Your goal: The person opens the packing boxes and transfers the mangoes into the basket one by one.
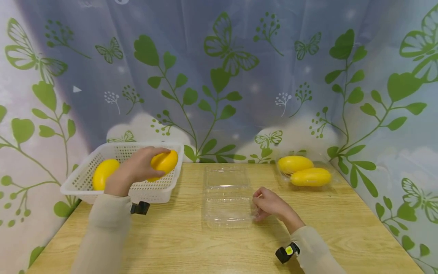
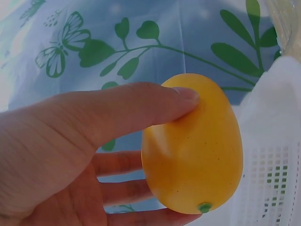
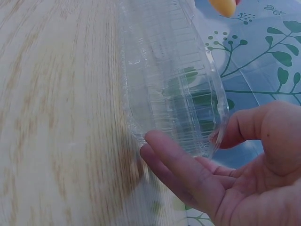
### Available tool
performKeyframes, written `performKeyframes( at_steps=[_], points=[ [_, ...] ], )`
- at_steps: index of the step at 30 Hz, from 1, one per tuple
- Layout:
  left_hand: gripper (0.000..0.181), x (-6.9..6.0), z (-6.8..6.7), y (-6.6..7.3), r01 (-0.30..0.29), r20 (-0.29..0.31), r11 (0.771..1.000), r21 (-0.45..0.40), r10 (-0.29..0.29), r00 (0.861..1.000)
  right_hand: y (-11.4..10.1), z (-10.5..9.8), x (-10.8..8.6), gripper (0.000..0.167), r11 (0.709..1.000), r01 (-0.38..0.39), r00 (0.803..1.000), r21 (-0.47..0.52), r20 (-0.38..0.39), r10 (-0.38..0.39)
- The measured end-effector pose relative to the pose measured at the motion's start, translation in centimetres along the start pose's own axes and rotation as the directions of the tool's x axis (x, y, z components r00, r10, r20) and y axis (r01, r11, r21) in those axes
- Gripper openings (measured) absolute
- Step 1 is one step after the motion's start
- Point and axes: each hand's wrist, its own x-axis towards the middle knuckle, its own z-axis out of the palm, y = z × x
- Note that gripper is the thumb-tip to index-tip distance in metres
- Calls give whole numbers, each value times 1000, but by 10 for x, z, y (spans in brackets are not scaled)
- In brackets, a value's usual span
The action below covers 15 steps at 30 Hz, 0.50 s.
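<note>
Fruit (image 1: 167,161), yellow, in the left hand (image 1: 137,167) over the right-hand end of a white basket (image 1: 159,196), head view; best lifted straight up, well over the rim, before any sideways travel. Second fruit (image 1: 102,175), lying in the basket toward its left. Open box (image 1: 226,205), clear plastic, laid flat on a wooden table (image 1: 171,243), the right hand (image 1: 270,203) at its right edge — a light hold should serve there, since thin plastic likely bends or slides under a push. Far right: filled box (image 1: 321,160), also clear, with a pair of fruits (image 1: 311,177); whether its lid is fastened cannot be told. Left wrist view: thumb across one face of the held fruit, fingers behind, pinching it round the middle; small green stem nub at the lower end. Smooth skin may slip, so broad finger contact seems wiser than fingertips alone. Right wrist view: thumb and fingers pinching the open box at its corner; even pressure would spare the wall from creasing. Count: fruits in sight, four — one in hand, one in the basket, two in the filled box; clear boxes, two; basket, one; table, one; black wrist cameras (image 1: 140,208), two; patterned curtain (image 1: 191,57), one.
</note>
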Motion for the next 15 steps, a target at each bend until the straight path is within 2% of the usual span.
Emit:
performKeyframes(
  at_steps=[5, 15],
  points=[
    [68, -1, -2, -5, 41, 25, 999, -2, -41, 999, 0, 0, 0, 25, 1000, 0, 1000, 1, 1, 0],
    [68, 1, -6, -17, 55, 21, 998, 8, -55, 998, 0, 1, 1, 28, 1000, -4, 1000, 0, 1, 4]
  ],
)
